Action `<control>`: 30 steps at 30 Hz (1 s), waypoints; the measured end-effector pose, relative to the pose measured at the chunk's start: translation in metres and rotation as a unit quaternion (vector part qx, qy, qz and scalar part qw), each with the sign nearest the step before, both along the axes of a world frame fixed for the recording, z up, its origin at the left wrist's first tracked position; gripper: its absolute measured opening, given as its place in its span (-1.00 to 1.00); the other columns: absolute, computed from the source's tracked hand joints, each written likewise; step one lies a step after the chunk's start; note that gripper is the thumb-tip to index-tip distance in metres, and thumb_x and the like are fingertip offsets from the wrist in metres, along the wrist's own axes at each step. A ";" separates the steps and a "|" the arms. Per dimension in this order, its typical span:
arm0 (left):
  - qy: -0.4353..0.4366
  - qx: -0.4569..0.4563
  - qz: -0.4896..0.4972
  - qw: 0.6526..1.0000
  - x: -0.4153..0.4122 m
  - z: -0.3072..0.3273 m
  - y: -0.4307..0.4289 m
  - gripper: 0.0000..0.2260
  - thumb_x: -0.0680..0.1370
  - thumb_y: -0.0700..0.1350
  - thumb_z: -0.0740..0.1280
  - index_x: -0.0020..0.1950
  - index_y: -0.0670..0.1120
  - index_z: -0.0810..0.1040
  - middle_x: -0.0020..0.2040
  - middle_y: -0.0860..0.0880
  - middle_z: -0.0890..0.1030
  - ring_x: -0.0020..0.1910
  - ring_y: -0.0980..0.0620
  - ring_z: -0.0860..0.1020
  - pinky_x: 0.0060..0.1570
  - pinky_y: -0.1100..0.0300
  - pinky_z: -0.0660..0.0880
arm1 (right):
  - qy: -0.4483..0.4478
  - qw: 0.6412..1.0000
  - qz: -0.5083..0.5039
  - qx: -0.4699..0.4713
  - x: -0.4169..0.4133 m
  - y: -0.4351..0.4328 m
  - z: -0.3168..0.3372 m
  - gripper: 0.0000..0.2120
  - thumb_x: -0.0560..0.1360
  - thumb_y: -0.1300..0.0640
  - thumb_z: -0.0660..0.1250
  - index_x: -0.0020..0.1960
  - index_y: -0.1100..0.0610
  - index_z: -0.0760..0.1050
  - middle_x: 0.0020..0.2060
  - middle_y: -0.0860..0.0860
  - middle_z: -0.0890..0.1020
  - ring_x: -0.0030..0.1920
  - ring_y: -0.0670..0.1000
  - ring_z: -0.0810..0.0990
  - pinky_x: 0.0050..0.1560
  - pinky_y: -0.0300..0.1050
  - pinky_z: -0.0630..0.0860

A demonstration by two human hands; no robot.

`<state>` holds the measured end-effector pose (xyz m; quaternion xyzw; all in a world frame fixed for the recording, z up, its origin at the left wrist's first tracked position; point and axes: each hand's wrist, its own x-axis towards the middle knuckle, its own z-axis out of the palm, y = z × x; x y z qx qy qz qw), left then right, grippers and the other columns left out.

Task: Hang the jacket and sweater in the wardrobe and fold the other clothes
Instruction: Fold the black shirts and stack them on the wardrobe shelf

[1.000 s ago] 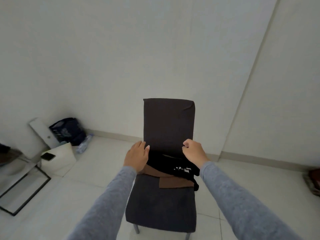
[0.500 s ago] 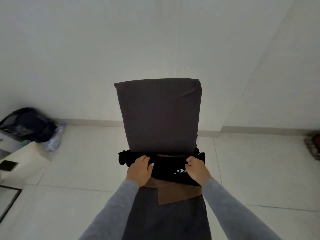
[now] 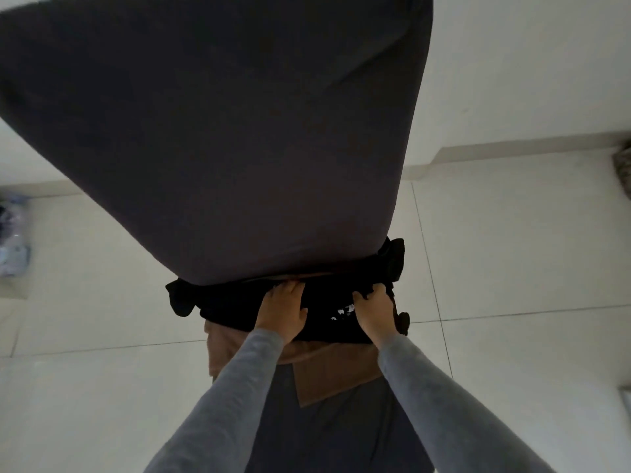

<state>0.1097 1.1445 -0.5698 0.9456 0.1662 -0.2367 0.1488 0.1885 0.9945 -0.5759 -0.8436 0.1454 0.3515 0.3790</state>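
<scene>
Black garment (image 3: 232, 308), white-printed, lies bunched atop brown cloth (image 3: 334, 373)

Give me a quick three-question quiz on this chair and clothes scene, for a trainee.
1. True or false: the black garment lies on top of the brown garment.
2. The left hand and right hand both touch: A) the black garment, B) a hanger, C) a wardrobe door.
3. What colour are the person's sleeves?

Key: 1 true; 2 A; 3 grey.
</scene>
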 end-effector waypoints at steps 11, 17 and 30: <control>0.008 0.002 -0.002 1.000 -0.001 -0.009 -0.008 -0.68 0.55 -0.06 0.24 0.29 -0.06 0.39 0.26 0.00 0.42 0.25 0.00 0.37 0.20 0.15 0.32 | 0.109 0.943 -0.299 0.100 0.020 0.014 -0.028 -0.70 0.51 0.17 0.29 0.09 0.42 0.49 -0.28 0.12 0.52 -0.06 0.23 0.60 0.18 0.17 0.50; 0.036 -0.072 0.027 0.996 -0.019 0.022 -0.008 -0.62 0.55 -0.06 0.23 0.36 -0.08 0.38 0.29 -0.05 0.48 0.26 -0.05 0.44 0.23 0.14 0.33 | 0.062 0.936 -0.312 0.151 0.003 0.016 0.015 -0.86 0.55 0.28 0.14 -0.01 0.27 0.46 -0.14 0.32 0.50 -0.26 0.11 0.48 -0.02 0.07 0.49; -0.007 -0.251 0.084 0.964 -0.111 0.151 0.017 -0.74 0.46 0.10 0.36 0.08 0.03 0.60 0.02 0.01 0.63 0.04 0.02 0.57 0.14 0.10 0.49 | 0.008 0.939 -0.186 0.289 -0.083 0.039 0.176 -0.66 0.58 0.01 0.24 0.09 0.31 0.53 0.02 0.20 0.64 0.04 0.18 0.62 0.17 0.13 0.52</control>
